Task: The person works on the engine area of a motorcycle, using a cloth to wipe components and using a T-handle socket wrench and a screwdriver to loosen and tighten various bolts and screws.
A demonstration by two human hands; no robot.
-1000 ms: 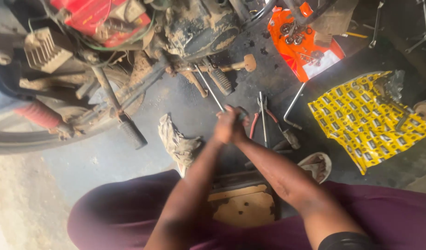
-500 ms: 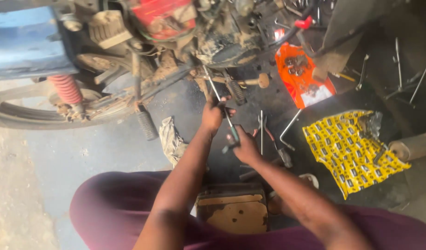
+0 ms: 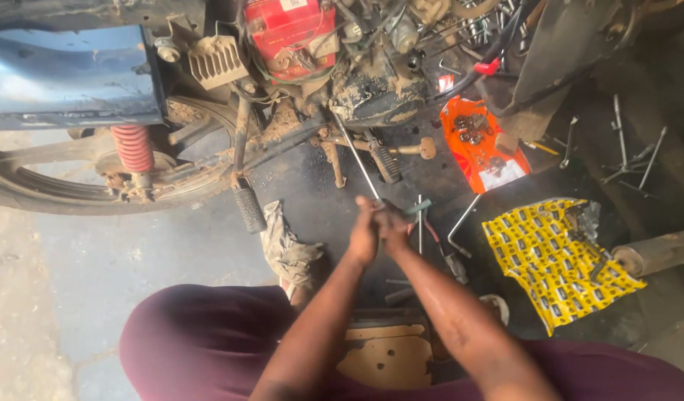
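Oily, dark concrete floor [image 3: 312, 186] of a repair shop, paler and dusty off to the left side, and pretty cluttered everywhere else. A motorcycle sits across the top of the view: blue side panel [image 3: 67, 74], red rear shock spring [image 3: 134, 147], the rear tyre [image 3: 74, 200] curving along the floor, a red battery [image 3: 290, 33] and a mud-caked engine case [image 3: 379, 93] in the middle. A rubber footpeg [image 3: 250, 209] hangs down near the floor and a kickstart lever [image 3: 386, 162] pokes out below the engine.

Person is sitting low, maroon trousers [image 3: 201, 334] filling the bottom of the frame, both arms stretched forward. The left hand [image 3: 364, 236] and right hand [image 3: 392, 226] are pressed together, both curled tight around the near end of a long thin metal rod [image 3: 355, 160], looks like a long-shank tool, which runs up and left from the hands to the underside of the engine. Can't tell exactly what the far tip sits on, it's lost in the grime.

Just right of the hands there are loose wrenches and pliers [image 3: 423, 219] on the floor, plus an L-shaped bar [image 3: 461, 223]. An orange plastic sheet [image 3: 479, 145] with small nuts and parts lies further up, a yellow printed bag [image 3: 550, 256] sits to the right, and a dirty rag [image 3: 286, 249] lies left of the arms.
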